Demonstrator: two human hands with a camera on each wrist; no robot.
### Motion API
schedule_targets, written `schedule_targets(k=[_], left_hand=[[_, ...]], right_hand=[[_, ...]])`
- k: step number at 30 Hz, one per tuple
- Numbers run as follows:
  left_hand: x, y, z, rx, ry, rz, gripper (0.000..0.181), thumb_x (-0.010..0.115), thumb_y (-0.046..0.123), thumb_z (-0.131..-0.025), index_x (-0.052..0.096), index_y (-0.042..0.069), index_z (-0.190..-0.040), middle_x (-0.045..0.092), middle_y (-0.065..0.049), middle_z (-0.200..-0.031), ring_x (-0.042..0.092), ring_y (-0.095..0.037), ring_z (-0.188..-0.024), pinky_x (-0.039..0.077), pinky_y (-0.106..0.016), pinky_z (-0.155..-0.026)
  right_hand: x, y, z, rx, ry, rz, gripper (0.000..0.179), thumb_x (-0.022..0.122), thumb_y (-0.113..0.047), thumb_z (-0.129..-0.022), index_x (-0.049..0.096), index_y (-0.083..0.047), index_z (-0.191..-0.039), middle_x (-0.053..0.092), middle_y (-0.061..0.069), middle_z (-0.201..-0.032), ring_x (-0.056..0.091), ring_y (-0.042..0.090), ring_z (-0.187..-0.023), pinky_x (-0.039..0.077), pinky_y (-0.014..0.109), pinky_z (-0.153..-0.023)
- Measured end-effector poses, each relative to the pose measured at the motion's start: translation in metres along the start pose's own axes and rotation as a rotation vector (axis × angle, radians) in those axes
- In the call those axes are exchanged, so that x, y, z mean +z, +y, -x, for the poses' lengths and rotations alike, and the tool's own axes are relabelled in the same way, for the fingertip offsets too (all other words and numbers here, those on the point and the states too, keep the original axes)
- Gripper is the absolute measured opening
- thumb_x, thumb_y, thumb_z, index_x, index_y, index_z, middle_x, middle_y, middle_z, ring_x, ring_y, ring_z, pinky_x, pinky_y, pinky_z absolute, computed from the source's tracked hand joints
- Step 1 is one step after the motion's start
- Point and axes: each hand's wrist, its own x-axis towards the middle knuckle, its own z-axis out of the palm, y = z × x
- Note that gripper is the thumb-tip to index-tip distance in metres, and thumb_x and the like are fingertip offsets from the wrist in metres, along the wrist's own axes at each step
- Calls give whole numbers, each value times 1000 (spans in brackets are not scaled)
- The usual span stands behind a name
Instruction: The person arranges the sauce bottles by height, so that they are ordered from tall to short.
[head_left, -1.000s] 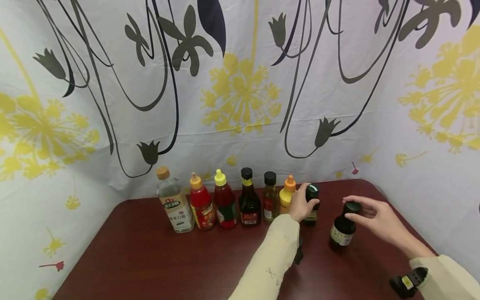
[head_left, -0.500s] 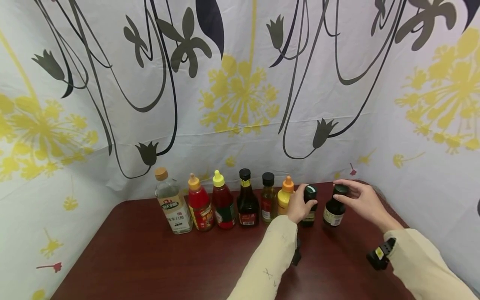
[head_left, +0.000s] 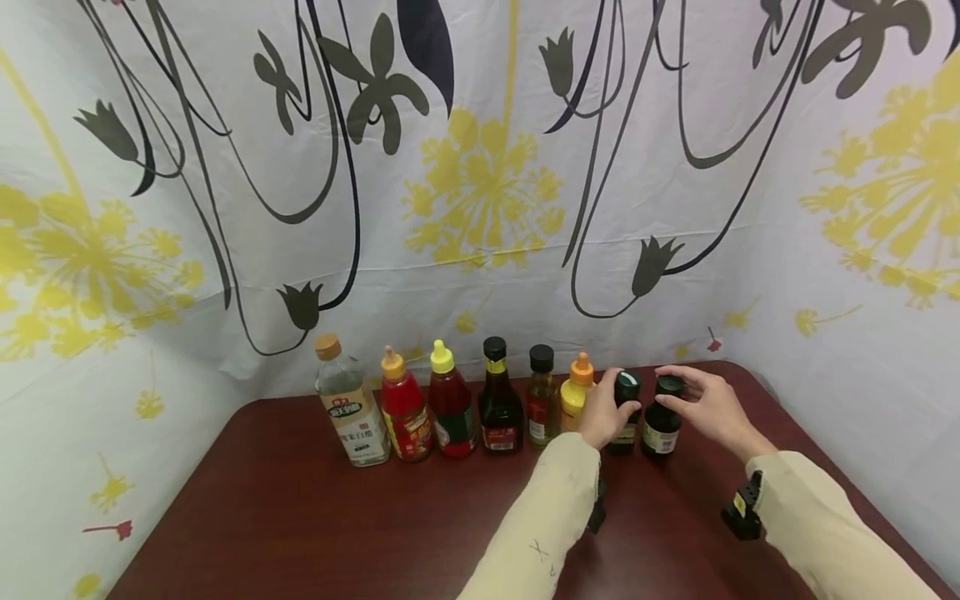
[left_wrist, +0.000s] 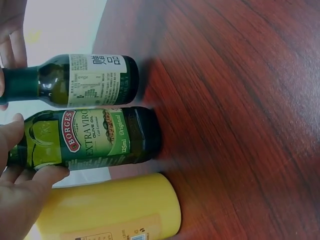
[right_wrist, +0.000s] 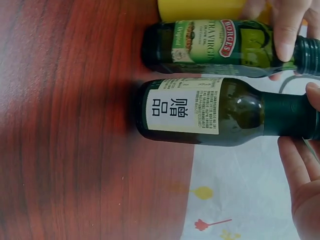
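Note:
My left hand grips the neck of an olive oil bottle with a green label, upright near the table's back edge. Just right of it stands a round dark-green glass bottle with a white label. My right hand pinches its neck below the dark cap, thumb and fingers on opposite sides. The two bottles stand side by side, very close; whether they touch I cannot tell. Left of the olive oil is a yellow squeeze bottle with an orange tip, partly hidden by my left hand.
The row continues leftward with a small black-capped bottle, a dark sauce bottle, two red squeeze bottles, the nearer-left one orange-tipped, and a clear vinegar bottle. A patterned cloth hangs behind the dark red table.
My right hand has carried the dark-green bottle back and to the left, from the right side of the table to beside the olive oil bottle. My left hand has kept its grip in place.

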Motion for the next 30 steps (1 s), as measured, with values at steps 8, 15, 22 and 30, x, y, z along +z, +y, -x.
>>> schedule_targets(k=[8,15,22,30], left_hand=[[4,3,-4,-32,-23,-42,43,64,19,-82,45,17,-120,60,-4,-102,58,-12,-87,46,-22,-67],[-1,2,-2,-32,-35,-69,43,63,19,-82,44,16,-121,60,-5,-102,58,-13,-88,46,-22,-69],[-6,3,2,-38,10,-31,40,64,15,-82,47,13,-118,59,-6,-102,57,-15,-90,46,-24,-71],[-4,11,4,-26,8,-28,57,63,18,-83,36,11,-132,50,-8,-123,49,-19,-110,42,-29,-86]], right_hand=[[-2,7,5,27,-26,-1,38,64,-14,-82,54,-3,-117,50,24,-116,54,40,-99,47,46,-73],[1,7,3,43,-53,-38,39,61,-16,-85,50,-1,-120,46,25,-120,50,42,-103,45,49,-77],[8,2,0,60,-43,-41,39,62,-11,-84,50,-1,-120,48,24,-118,52,40,-101,46,47,-76],[2,-2,2,70,-22,13,41,63,-16,-83,50,-1,-120,50,25,-116,54,39,-97,47,46,-73]])
